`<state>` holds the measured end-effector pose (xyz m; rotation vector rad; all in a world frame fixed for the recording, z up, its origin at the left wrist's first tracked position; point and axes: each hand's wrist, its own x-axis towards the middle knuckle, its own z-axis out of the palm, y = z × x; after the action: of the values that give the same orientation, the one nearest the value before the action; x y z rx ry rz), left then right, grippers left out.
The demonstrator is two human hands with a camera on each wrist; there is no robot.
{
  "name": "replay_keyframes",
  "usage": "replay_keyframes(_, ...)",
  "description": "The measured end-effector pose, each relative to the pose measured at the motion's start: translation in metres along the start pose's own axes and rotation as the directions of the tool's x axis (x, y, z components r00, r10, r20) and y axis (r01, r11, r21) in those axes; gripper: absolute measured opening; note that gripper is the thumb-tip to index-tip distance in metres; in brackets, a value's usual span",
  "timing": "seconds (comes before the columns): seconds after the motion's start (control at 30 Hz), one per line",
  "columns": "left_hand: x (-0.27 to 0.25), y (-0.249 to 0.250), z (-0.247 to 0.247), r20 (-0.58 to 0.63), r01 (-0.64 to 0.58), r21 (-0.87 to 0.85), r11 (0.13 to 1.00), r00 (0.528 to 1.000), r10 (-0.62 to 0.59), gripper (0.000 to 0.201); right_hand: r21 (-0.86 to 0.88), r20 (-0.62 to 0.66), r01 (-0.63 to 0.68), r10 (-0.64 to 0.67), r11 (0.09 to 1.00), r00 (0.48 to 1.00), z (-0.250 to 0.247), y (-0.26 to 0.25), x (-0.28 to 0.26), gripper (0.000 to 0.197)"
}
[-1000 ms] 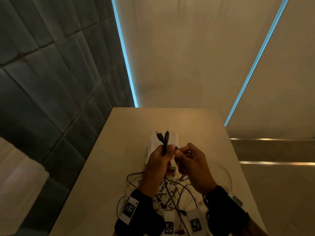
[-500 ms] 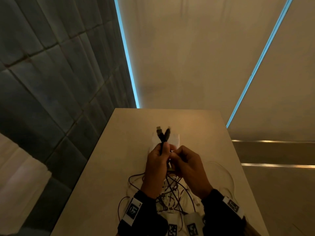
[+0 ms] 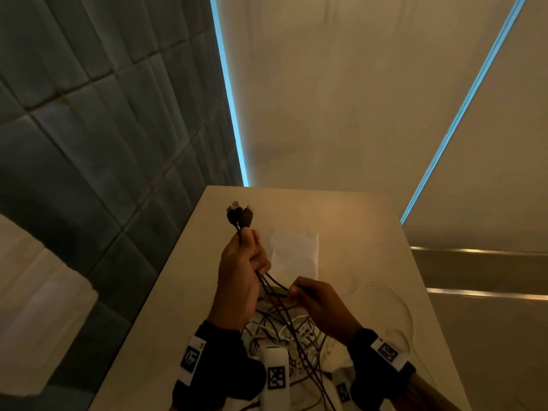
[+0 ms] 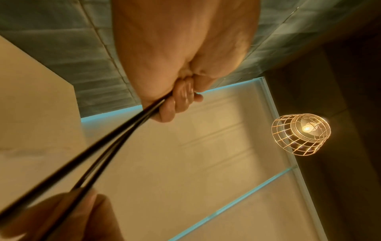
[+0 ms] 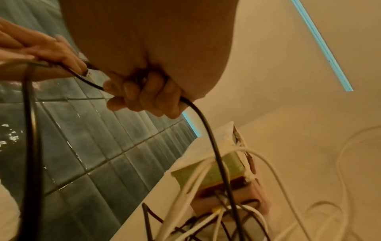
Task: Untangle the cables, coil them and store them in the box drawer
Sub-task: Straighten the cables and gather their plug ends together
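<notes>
My left hand [image 3: 243, 262] is raised over the table and grips a black cable [image 3: 268, 287] doubled over, its two plugs [image 3: 239, 216] sticking up above the fist. The two strands [image 4: 107, 140] run taut down from that fist. My right hand [image 3: 308, 295] sits lower and to the right, its fingers [image 5: 144, 97] curled round the same black cable [image 5: 208, 130]. Under both hands lies a tangle of black and white cables [image 3: 284, 330]. The small box [image 5: 216, 177], green on top and pinkish below, stands on the table beneath the cables, mostly hidden in the head view.
A white sheet [image 3: 295, 252] lies flat beyond my hands on the beige table [image 3: 355, 221]. A thin pale cable [image 3: 406, 315] loops at the right. A dark tiled wall [image 3: 89, 143] runs along the left. A wire-caged lamp [image 4: 301, 133] hangs overhead.
My left hand has lifted up and to the left with the two plugs. My right hand has slid down and away along the black cable, so the strands now stretch between the hands.
</notes>
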<state>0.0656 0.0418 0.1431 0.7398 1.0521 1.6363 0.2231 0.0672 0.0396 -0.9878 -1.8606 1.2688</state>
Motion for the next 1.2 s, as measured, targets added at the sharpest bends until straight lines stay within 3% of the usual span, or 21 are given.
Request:
replay_keyframes(0.27, -0.002, 0.006, -0.015, -0.023, -0.03, -0.032, 0.999, 0.999, 0.029, 0.035, -0.073, 0.016, -0.028, 0.029, 0.997, 0.999, 0.009, 0.04, -0.003, 0.034)
replay_keyframes(0.43, 0.0, 0.018, -0.02, -0.048, -0.031, -0.088, 0.996, 0.998, 0.027, 0.035, -0.101, -0.017, -0.169, 0.168, 0.98, 0.986, 0.009, 0.076, -0.014, 0.03)
replay_keyframes(0.53, -0.001, 0.016, -0.02, -0.059, 0.02, -0.065, 0.998, 0.998, -0.024, 0.037, -0.006, -0.128, -0.192, 0.189, 0.981, 0.973, 0.005, 0.054, -0.006, 0.036)
replay_keyframes(0.67, -0.002, 0.009, -0.019, -0.087, 0.123, 0.015, 0.992, 0.989, -0.121, 0.037, 0.27, -0.217, -0.11, 0.171, 0.957, 0.961, -0.009, -0.01, 0.011, 0.023)
replay_keyframes(0.77, -0.004, 0.004, -0.014, -0.1, 0.209, 0.072, 0.975, 0.974, -0.201, 0.033, 0.331, -0.178, 0.058, 0.002, 0.942, 0.984, -0.012, -0.058, 0.014, 0.02)
replay_keyframes(0.87, -0.007, 0.005, -0.007, 0.025, 0.288, -0.03, 0.957, 0.958, -0.287, 0.031, 0.365, -0.068, 0.105, -0.086, 0.925, 0.994, -0.005, -0.082, 0.011, 0.018)
replay_keyframes(0.97, -0.008, 0.014, -0.003, 0.179, 0.351, -0.283, 0.893, 0.934, -0.31, 0.035, 0.353, -0.002, 0.054, -0.057, 0.934, 0.998, -0.001, -0.079, 0.006, 0.017)
replay_keyframes(1.07, -0.005, 0.016, -0.006, 0.159, 0.282, -0.385, 0.878, 0.958, -0.238, 0.033, 0.372, 0.066, -0.019, -0.006, 0.928, 0.998, -0.002, -0.064, 0.005, 0.022)
replay_keyframes(1.2, -0.003, 0.016, -0.01, 0.099, 0.193, -0.398, 0.897, 0.981, -0.167, 0.032, 0.317, 0.072, -0.084, 0.065, 0.945, 0.995, 0.002, -0.031, 0.003, 0.025)
